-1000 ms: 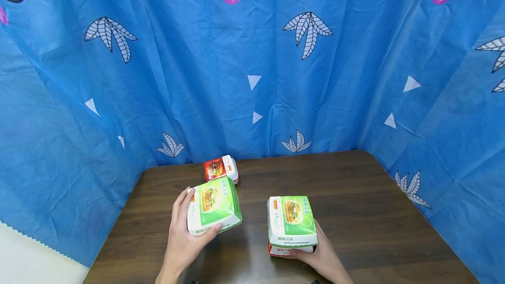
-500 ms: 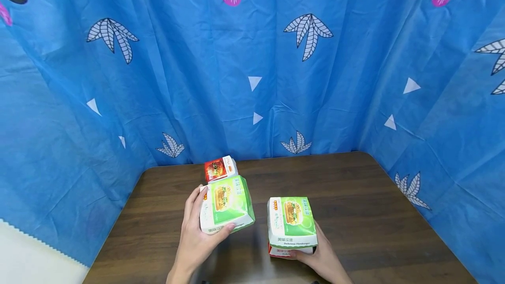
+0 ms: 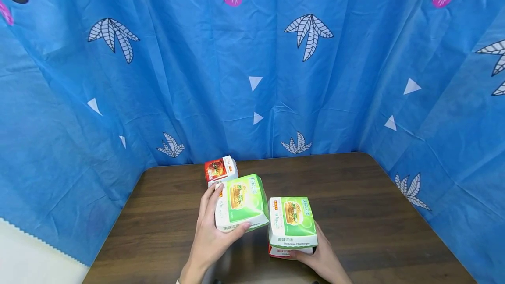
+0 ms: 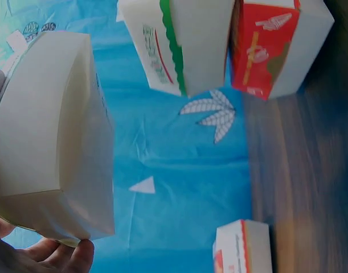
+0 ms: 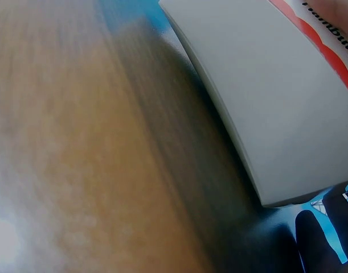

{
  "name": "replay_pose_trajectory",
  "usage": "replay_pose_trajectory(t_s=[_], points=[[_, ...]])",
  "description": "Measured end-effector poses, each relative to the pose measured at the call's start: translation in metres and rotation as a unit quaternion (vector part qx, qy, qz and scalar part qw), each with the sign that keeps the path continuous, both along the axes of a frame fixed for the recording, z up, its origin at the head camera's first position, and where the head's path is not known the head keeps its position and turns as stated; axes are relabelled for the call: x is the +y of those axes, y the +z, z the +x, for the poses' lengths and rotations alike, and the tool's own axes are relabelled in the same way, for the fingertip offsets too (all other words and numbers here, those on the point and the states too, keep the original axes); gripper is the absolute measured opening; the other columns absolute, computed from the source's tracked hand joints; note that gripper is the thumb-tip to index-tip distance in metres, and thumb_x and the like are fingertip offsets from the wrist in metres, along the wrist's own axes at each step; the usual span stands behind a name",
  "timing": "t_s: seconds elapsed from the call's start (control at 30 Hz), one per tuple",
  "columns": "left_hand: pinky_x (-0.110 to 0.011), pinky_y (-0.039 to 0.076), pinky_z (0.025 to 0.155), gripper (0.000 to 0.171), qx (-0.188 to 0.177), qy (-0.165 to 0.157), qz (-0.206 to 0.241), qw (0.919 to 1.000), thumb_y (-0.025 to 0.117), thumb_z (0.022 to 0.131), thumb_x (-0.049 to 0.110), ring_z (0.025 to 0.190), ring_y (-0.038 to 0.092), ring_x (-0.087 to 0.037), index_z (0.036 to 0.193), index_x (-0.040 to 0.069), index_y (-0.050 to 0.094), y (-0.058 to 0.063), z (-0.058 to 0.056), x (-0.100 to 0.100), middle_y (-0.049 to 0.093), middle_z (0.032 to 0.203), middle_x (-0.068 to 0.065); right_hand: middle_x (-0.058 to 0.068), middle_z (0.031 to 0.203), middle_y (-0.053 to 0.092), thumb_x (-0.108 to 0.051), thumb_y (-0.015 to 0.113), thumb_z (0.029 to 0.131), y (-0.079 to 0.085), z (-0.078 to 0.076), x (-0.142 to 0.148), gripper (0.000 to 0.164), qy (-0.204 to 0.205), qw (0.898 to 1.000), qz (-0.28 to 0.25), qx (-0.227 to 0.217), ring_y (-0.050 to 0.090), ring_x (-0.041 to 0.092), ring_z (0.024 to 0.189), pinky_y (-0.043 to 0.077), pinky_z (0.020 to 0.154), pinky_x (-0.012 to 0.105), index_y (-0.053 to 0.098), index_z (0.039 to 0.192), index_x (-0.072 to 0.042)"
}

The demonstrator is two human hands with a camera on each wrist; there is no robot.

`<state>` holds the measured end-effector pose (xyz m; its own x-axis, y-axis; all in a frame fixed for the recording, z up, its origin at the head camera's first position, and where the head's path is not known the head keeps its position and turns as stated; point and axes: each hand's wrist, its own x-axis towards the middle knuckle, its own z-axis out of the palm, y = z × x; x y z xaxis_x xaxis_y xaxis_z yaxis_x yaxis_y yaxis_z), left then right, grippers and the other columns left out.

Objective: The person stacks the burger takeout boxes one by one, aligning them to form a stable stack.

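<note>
In the head view my left hand (image 3: 215, 227) grips a green-and-white hamburger box (image 3: 242, 203), tilted and raised above the table. In the left wrist view this box's pale sides (image 4: 54, 125) show, with fingertips at its lower edge. A second green-and-white hamburger box (image 3: 292, 220) sits on a red-and-white hamburger box (image 3: 280, 252), mostly hidden under it. My right hand (image 3: 321, 255) holds the red box, its thumb on the near side. The right wrist view shows the red box's plain face (image 5: 265, 108) close up. The raised box appears just left of the stack.
Another red-and-white hamburger box (image 3: 221, 170) stands at the back left of the dark wooden table (image 3: 339, 179), partly behind the raised box. A blue patterned curtain (image 3: 221, 78) hangs round the table's back and sides.
My left hand has carried its green box steadily to the right, closer to the stack. The right hand and the stack have stayed in place.
</note>
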<state>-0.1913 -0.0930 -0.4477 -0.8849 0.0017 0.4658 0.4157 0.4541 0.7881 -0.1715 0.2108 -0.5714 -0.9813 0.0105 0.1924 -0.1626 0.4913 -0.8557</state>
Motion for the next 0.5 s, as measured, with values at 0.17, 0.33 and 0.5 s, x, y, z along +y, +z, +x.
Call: replay_pose_trajectory(t_s=[0.17, 0.33, 0.5], points=[[-0.033, 0.052, 0.092, 0.100, 0.001, -0.013, 0.001, 0.9999, 0.094, 0.070, 0.043, 0.132, 0.042, -0.014, 0.155, 0.031, 0.042, 0.001, 0.000, 0.013, 0.034, 0.160, 0.003, -0.001, 0.153, 0.050, -0.041, 0.095, 0.072, 0.001, 0.000, 0.001, 0.104, -0.001, 1.000, 0.003, 0.002, 0.051, 0.011, 0.131, 0.046, 0.102, 0.032, 0.037, 0.157, -0.026], [-0.034, 0.051, 0.094, 0.099, 0.001, -0.033, 0.014, 0.9993, 0.095, 0.071, 0.043, 0.134, 0.043, -0.017, 0.155, 0.033, 0.043, 0.002, -0.001, 0.024, 0.033, 0.162, 0.003, -0.001, 0.151, 0.051, -0.039, 0.095, 0.071, 0.000, 0.000, 0.001, 0.102, 0.001, 1.000, 0.004, 0.012, 0.052, 0.010, 0.129, 0.046, 0.101, 0.030, 0.039, 0.156, -0.026], [-0.036, 0.051, 0.096, 0.095, -0.004, -0.046, 0.014, 0.9989, 0.094, 0.071, 0.046, 0.136, 0.042, -0.019, 0.152, 0.034, 0.046, 0.002, -0.001, 0.034, 0.032, 0.162, 0.005, -0.006, 0.150, 0.051, -0.038, 0.096, 0.071, -0.002, -0.001, 0.002, 0.102, 0.008, 1.000, -0.014, 0.003, 0.052, 0.007, 0.128, 0.045, 0.101, 0.028, 0.038, 0.155, -0.031]])
